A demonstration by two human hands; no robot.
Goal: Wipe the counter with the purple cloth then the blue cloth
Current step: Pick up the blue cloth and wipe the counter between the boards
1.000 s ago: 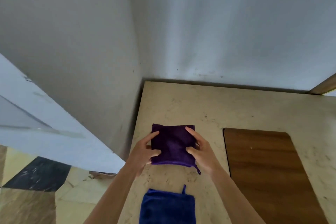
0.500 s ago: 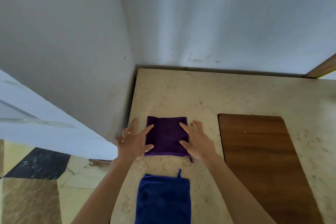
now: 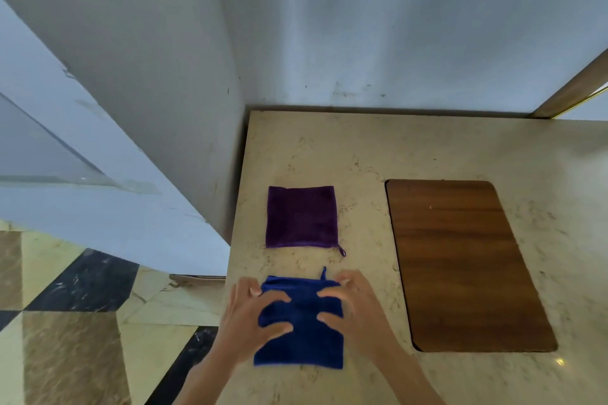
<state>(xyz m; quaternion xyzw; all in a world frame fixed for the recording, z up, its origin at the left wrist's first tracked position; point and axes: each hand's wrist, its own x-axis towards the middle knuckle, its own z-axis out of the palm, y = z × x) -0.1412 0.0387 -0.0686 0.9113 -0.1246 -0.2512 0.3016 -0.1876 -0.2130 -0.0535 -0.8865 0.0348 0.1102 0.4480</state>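
Head view: left hand (image 3: 253, 322) and right hand (image 3: 358, 316) press, fingers spread, on blue cloth (image 3: 302, 339).

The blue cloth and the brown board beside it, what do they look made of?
Blue cloth: likely microfibre terry, matte, with a fuzzy nap and a hanging loop. Brown board: wood or wood-look laminate, smooth satin finish with straight grain lines; which one cannot be told.

Beige speckled stone counter (image 3: 427, 148), tucked into a wall corner. Lying flat on it: folded purple cloth (image 3: 301, 217) near the left edge, folded blue cloth (image 3: 302, 335) just in front of it, apart. Brown wooden board (image 3: 460, 260) to the right, rounded corners.
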